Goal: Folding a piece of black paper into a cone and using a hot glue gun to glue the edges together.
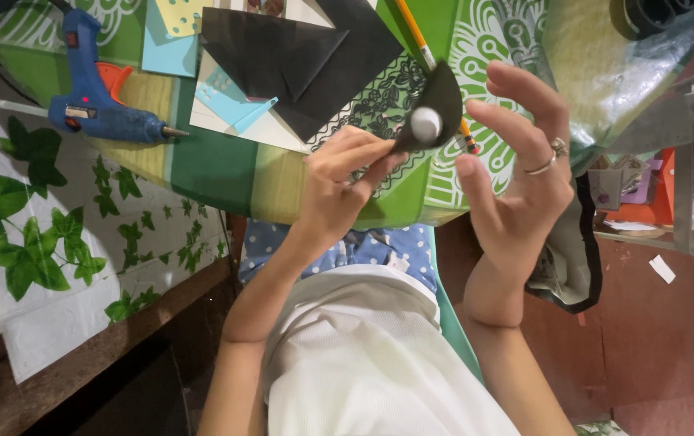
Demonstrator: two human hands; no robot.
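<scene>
The head view looks down at two hands held up over the near edge of the bench (218, 165), which has a green patterned cover.

The left hand (339, 182) pinches a small black paper piece (442, 95) between thumb and fingers. The piece is curved, like a half circle. A little white round blob (426, 124) sits on it, near the fingertips.

The right hand (520, 173) is spread wide, with its fingers curled a little toward the black piece. Its fingertips are just beside the piece, but I cannot tell if they touch it. This hand holds nothing. There is a ring (542, 167) on one finger.

Behind the hands, on the bench, lie black paper sheets (298, 56), folded into flat shapes. Light blue paper (171, 48) lies next to them, toward the left. A pencil (426, 56) lies slanted behind the black piece, partly hidden by it.

A blue glue gun (92, 101) lies near the left edge of the bench, well apart from the hands, with its tip pointing toward the papers.

A wall with green leaf pictures (32, 234) is on the left. A clear box (686, 186) with small things in it is on the right.
</scene>
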